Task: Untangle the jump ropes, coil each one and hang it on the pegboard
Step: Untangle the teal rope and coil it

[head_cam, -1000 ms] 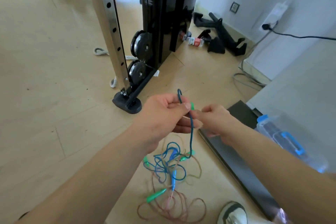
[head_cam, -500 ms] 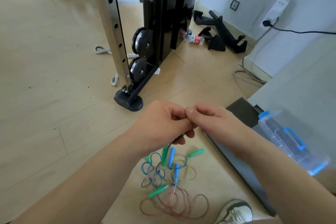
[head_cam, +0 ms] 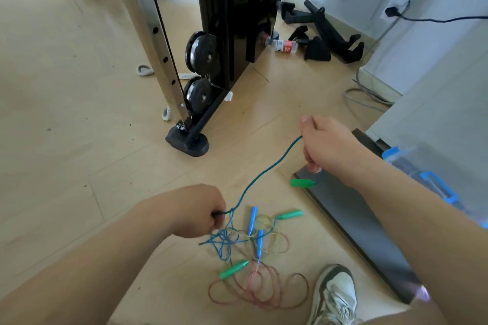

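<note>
Left hand [head_cam: 195,211]: closed in a fist, knuckles toward the camera, fingers curled round the thin teal jump-rope cord [head_cam: 264,171]. It is held low, just above the pile. The cord leaves the fist on its right side and runs up, slightly slack, to the right hand.

I log the tangled heap of jump ropes [head_cam: 224,240] directly under and right of that fist, lying on the pale wood-plank floor [head_cam: 66,113]. It holds a knotted blue cord [head_cam: 220,248], two blue plastic handles [head_cam: 252,216] side by side, two green plastic handles [head_cam: 289,214] at the heap's edges, and loose pink cord loops [head_cam: 253,280] nearest me. A pale yellowish cord also shows in the heap; I cannot trace its path. The teal cord drops into the blue knot, still caught there.

White-and-grey trainer [head_cam: 335,295] stands just beside the pink loops.

Right hand [head_cam: 327,145]: higher and farther out, also closed, gripping the upper end of the teal cord. A third green handle [head_cam: 302,182] hangs just below this fist; its join to the cord is hidden by the fingers. It sits over the near corner of a dark grey flat board [head_cam: 351,221]. A clear plastic box with blue latches [head_cam: 438,187] is to the board's right.

Beyond is a black cable machine [head_cam: 232,8] with a drilled steel upright [head_cam: 148,34]. Behind it, a plastic bottle [head_cam: 282,46] lies on its side by the wall.
</note>
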Tool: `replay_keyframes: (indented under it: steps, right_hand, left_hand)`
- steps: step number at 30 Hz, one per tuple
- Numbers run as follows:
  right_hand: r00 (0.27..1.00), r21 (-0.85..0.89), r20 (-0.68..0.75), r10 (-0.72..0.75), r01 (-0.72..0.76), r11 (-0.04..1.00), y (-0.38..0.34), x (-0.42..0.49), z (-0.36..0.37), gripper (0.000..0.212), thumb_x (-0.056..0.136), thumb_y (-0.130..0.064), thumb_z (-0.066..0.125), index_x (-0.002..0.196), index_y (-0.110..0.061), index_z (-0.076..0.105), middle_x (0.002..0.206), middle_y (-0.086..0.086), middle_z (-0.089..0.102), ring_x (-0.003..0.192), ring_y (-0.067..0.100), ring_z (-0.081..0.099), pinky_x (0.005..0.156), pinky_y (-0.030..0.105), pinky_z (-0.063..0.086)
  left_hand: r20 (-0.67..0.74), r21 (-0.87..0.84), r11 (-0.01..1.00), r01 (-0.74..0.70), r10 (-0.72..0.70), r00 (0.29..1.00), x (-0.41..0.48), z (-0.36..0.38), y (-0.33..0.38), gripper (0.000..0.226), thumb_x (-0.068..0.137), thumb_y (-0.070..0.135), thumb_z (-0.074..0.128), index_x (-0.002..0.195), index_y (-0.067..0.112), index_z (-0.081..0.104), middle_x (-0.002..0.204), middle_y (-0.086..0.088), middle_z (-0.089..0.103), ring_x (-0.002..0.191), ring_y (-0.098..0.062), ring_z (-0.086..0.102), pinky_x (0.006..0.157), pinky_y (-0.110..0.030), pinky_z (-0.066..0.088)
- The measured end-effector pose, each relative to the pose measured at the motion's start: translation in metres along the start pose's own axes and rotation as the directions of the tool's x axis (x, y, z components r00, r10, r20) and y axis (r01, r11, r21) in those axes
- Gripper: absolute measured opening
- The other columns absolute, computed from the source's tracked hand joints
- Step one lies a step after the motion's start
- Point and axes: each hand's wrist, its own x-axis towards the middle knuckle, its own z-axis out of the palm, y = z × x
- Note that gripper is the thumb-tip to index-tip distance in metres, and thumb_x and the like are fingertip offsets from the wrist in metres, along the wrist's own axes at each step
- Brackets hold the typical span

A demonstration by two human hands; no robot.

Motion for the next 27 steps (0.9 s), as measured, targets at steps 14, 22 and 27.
replay_keyframes:
  steps: [14,22,27]
  right_hand:
    - [0.913,0.251,0.282,-0.295,0.227,0.941,-0.006,-0.019,0.02,0.014,0.091,-0.032,0.075,0.101,-0.023,0.07,0.093,-0.008,0.072,0.057,0.012,0.056,0.058,0.029,0.051]
    - [0.927,0.053,0.193,-0.322,0.318,0.947,-0.008,-0.014,0.031,0.027,0.084,-0.036,0.082,0.095,-0.025,0.061,0.07,-0.021,0.062,0.057,0.0,0.051,0.059,0.016,0.043]
    - [0.871,0.28,0.287,-0.399,0.322,0.905,-0.014,-0.013,0.034,0.07,0.081,-0.024,0.082,0.138,-0.045,0.047,0.131,-0.017,0.058,0.124,0.001,0.057,0.108,0.037,0.047]
  left_hand:
    - [-0.54,-0.832,-0.035,-0.554,-0.181,0.822,-0.025,-0.05,0.021,0.022,0.104,-0.001,0.05,0.12,0.002,0.065,0.088,-0.01,0.077,0.075,-0.02,0.076,0.077,-0.03,0.063]
    - [-0.525,-0.824,-0.148,-0.547,-0.16,0.836,-0.03,-0.049,0.015,0.028,0.103,-0.001,0.051,0.129,-0.001,0.061,0.085,-0.011,0.073,0.065,-0.019,0.072,0.074,-0.031,0.063]
    - [-0.49,-0.872,-0.005,-0.49,0.014,0.871,-0.04,-0.05,0.018,0.035,0.106,0.001,0.045,0.134,0.014,0.061,0.081,-0.005,0.059,0.051,-0.014,0.044,0.054,-0.029,0.05]
